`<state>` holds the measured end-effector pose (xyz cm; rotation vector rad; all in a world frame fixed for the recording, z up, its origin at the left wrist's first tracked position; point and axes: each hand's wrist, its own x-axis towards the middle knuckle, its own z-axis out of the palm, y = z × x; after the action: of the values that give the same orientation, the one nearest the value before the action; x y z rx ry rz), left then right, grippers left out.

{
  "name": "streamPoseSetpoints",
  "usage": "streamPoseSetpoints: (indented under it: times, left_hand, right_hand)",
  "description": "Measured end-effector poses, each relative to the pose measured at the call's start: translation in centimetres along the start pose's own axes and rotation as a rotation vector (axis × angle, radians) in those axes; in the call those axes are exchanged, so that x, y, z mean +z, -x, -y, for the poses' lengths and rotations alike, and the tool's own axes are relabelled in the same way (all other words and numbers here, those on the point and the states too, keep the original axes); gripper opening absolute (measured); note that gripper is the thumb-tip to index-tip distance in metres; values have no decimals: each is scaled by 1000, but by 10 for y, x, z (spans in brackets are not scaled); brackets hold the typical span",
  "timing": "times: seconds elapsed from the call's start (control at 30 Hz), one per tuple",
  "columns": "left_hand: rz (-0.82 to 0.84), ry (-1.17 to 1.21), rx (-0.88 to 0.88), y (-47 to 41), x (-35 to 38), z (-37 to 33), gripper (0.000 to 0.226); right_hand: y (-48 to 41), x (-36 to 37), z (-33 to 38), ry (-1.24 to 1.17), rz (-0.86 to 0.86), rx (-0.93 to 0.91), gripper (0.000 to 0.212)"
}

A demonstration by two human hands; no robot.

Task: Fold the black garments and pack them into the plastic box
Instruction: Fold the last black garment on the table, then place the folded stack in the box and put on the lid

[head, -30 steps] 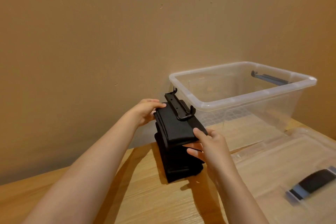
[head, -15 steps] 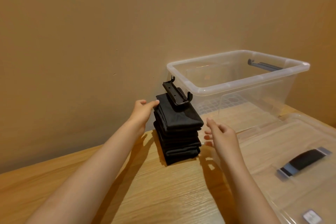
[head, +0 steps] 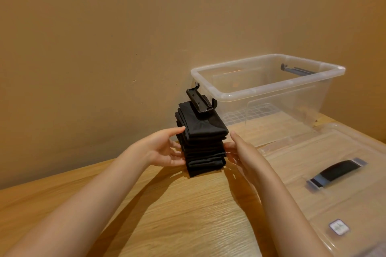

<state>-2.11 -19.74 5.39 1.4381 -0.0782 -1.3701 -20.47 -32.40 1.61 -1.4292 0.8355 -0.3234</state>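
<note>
We have the stack on the worktop, close to the wall behind it. The box stands on the worktop right of the stack and slightly behind it. The box's latch juts over the stack's top; we cannot tell if they touch. The lid lies flat before the box, right of the stack. The left hand is at the stack's left side and the right hand at its right side.

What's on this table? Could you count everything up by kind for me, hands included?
Garment stack: 1 (black, folded; the layers are too tight to count singly)
Box: 1 (clear plastic)
Lid: 1 (clear plastic)
Hands: 2, the left hand and the right hand
Total: 5
</note>
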Motion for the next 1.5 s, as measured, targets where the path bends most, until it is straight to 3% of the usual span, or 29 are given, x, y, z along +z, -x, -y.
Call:
streamPoseSetpoints:
  times: [0.07, 0.17, 0.27, 0.47, 0.6, 0.7, 0.87, 1.07, 1.17, 1.3, 1.4, 1.5]
  left_hand:
    - [-27, -23, -5, -1, 4, 0, 84]
    - [-89, -29, 13, -6, 6, 4, 113]
    - [-86, 22, 23, -12, 10, 11, 124]
    - [-85, 45, 19, -17, 20, 23, 107]
    - [-1, -36, 27, -18, 15, 23, 87]
    - [-32, -70, 36, -10, 4, 23, 79]
    - [-47, -49, 83, 10, -22, 31, 70]
    - [-63, -46, 71, 40, -60, 48, 67]
    - [-115, -116, 76, 51, -75, 53, 65]
    - [-237, -310, 202, 64, -86, 52, 57]
    - [-292, -460, 347, 72, -79, 39, 58]
    - [-235, -537, 297, 73, -66, 19, 69]
  right_hand:
    - [0, -1, -1, 21, -28, 11, 60]
    - [1, 0, 1, 99, -54, 36, 67]
    - [3, 5, 7, 62, 42, 59, 70]
    - [3, 12, -6, -212, 139, 61, 79]
    - [2, 17, -11, -227, 194, 103, 73]
    - [6, 25, -10, -190, 232, 133, 84]
    - [19, 45, -13, -71, 274, 104, 65]
    - [42, 87, -26, -11, 353, 88, 96]
    - [56, 99, -28, 36, 332, 19, 65]
    - [67, 86, -32, 35, 337, 29, 59]
    - [63, 70, -34, -141, 186, 8, 47]
    - [54, 69, -28, -346, 120, 5, 39]
